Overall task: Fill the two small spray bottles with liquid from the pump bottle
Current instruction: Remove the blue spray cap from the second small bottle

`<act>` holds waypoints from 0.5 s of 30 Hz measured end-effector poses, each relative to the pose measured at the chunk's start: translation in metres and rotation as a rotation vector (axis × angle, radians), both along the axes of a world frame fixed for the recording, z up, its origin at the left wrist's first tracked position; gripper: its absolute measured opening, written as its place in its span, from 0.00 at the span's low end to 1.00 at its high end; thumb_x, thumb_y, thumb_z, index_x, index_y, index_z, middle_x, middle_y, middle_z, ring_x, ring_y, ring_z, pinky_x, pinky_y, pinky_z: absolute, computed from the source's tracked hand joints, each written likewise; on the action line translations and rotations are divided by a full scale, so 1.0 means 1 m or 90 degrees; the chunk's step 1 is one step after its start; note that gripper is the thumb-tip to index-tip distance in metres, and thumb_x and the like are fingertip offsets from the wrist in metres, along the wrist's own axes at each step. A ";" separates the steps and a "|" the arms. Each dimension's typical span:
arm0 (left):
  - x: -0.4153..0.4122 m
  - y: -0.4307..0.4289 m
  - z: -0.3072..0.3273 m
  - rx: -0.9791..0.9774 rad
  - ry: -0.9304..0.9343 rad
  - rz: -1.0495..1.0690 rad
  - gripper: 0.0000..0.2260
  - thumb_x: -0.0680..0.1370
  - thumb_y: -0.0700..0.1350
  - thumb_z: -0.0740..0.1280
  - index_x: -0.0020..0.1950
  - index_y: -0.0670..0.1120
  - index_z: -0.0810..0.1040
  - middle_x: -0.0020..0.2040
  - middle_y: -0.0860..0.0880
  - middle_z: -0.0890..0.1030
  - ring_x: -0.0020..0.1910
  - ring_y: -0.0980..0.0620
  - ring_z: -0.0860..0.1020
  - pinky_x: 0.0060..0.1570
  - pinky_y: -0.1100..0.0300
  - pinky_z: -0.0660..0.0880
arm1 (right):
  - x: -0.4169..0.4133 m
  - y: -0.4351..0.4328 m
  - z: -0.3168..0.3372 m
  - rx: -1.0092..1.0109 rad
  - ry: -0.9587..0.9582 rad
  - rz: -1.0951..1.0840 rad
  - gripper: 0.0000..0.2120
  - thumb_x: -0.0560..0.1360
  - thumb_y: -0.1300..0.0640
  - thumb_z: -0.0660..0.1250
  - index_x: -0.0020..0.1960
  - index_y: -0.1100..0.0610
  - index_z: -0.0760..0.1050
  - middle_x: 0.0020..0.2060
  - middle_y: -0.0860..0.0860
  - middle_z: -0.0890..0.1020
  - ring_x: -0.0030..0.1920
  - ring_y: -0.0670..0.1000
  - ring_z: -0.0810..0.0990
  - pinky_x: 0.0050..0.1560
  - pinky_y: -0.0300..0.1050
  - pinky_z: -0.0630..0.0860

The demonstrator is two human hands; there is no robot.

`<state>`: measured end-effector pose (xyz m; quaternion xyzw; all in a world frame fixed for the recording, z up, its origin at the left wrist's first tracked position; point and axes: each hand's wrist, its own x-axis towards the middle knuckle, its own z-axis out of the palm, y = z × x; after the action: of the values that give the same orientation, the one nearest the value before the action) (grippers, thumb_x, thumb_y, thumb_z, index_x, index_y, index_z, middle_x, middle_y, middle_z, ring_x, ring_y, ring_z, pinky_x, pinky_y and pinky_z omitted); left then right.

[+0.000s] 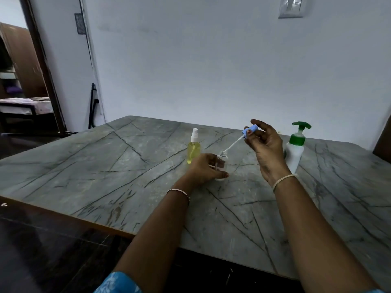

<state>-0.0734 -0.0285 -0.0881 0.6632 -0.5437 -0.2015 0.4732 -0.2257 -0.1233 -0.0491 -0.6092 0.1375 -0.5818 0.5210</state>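
1. Table (105, 166): grey slab with dark veins. It carries every item below. Reference item for all positions is the clear bottle (222, 160).
2. Yellow spray bottle (193, 149): stands upright just left of the clear bottle and slightly behind it. It is filled with yellow liquid and its white spray top is on. Nothing touches it.
3. Left hand (206, 169): forearm runs up from the lower edge and the hand reaches the clear bottle from its left. Fingers wrap the bottle's body, with the thumb low across its near side. There is a thin bracelet (178, 192) on the wrist.
4. Clear bottle: upright on the table, threaded neck uncovered. It looks empty.
5. Blue spray head (249, 130): held in the air above and right of the clear bottle. Its white dip tube (232, 143) slants down-left, with the tip at the open neck. I cannot tell whether the tip is inside.
6. Right hand (266, 149): raised off the table right of the clear bottle, with the wrist bent. Thumb and fingertips pinch the blue spray head. There is a pale band (283, 179) on the wrist.
7. Pump bottle (295, 149): white body with a green pump. It stands upright well right of the clear bottle, beyond the right hand, untouched.
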 end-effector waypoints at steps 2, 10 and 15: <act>0.006 0.005 0.003 -0.037 0.032 0.040 0.19 0.66 0.40 0.79 0.55 0.42 0.79 0.52 0.45 0.83 0.53 0.48 0.81 0.58 0.54 0.77 | 0.000 0.000 0.000 0.022 -0.028 0.012 0.14 0.75 0.63 0.68 0.60 0.55 0.75 0.49 0.56 0.82 0.54 0.51 0.82 0.54 0.41 0.78; 0.046 0.027 0.007 -0.069 0.129 0.231 0.17 0.65 0.39 0.79 0.53 0.41 0.81 0.43 0.50 0.81 0.39 0.55 0.76 0.42 0.63 0.72 | 0.011 0.003 -0.010 0.085 0.009 0.007 0.10 0.75 0.64 0.68 0.56 0.63 0.77 0.43 0.54 0.82 0.38 0.47 0.82 0.41 0.38 0.80; 0.061 0.028 0.001 -0.071 0.171 0.335 0.18 0.65 0.38 0.79 0.53 0.39 0.81 0.43 0.47 0.80 0.42 0.51 0.77 0.48 0.56 0.75 | 0.020 0.007 -0.022 0.067 0.122 0.036 0.12 0.74 0.64 0.69 0.57 0.64 0.77 0.42 0.55 0.81 0.37 0.49 0.81 0.42 0.39 0.81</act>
<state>-0.0119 0.0000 -0.0874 0.7219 -0.2956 -0.1279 0.6124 -0.2062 -0.1167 -0.0713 -0.6373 0.1999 -0.4982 0.5529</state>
